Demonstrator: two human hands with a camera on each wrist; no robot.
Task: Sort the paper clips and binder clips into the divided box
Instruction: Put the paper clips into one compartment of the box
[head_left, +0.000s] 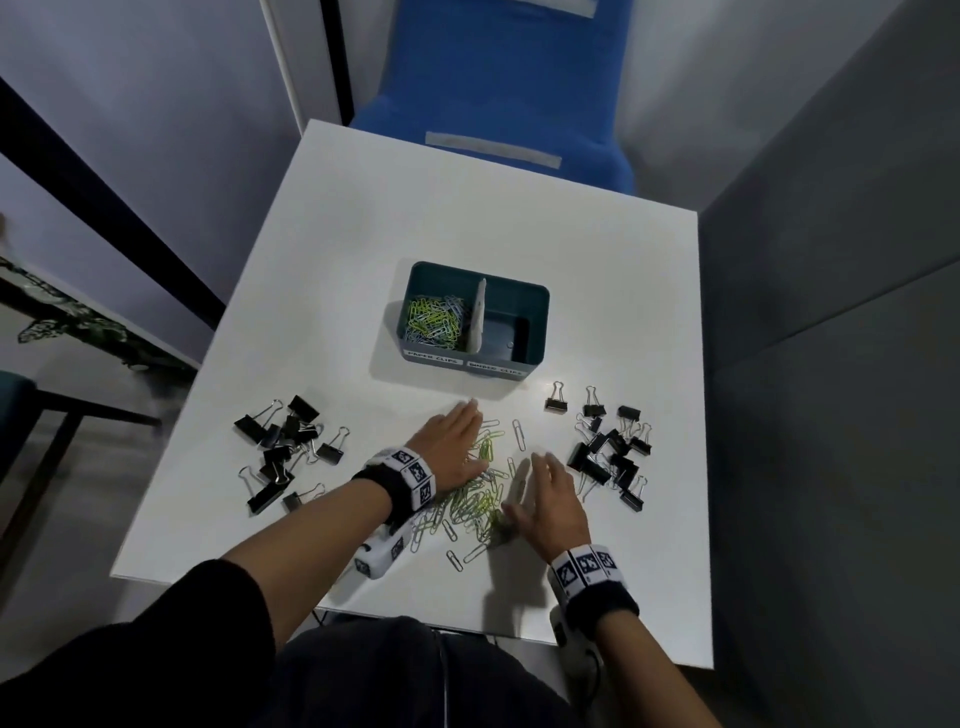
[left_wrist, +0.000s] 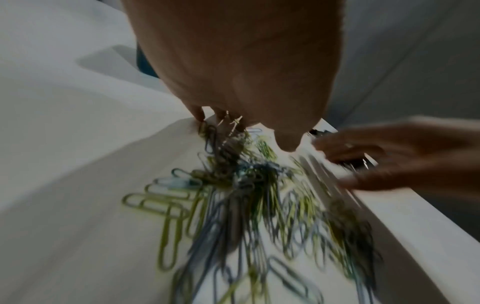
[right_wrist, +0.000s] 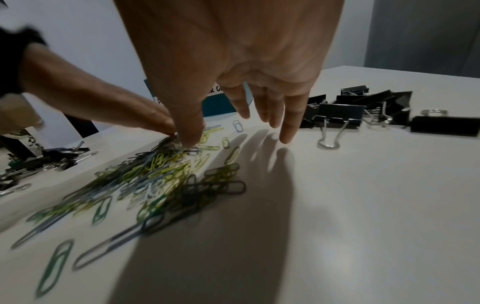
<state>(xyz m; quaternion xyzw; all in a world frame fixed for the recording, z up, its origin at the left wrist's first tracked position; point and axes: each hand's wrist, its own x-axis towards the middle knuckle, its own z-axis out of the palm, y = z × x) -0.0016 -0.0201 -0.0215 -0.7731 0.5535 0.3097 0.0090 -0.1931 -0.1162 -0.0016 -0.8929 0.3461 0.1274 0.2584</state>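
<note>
both hands (head_left: 454, 447) (head_left: 550, 501) spread flat, grip released; paper clips (head_left: 480, 501) between them look light, slippery; scoop from beneath.

We see a teal divided box (head_left: 537, 332) standing upright on the white table, its left compartment holding green and pale blue paper clips (head_left: 435, 322), its right one bare. Near us lies a loose heap of paper clips (head_left: 480, 501) in the same colours. Black binder clips sit in two clusters, one left (head_left: 283, 447) and one right (head_left: 610, 449) of that heap.
</note>
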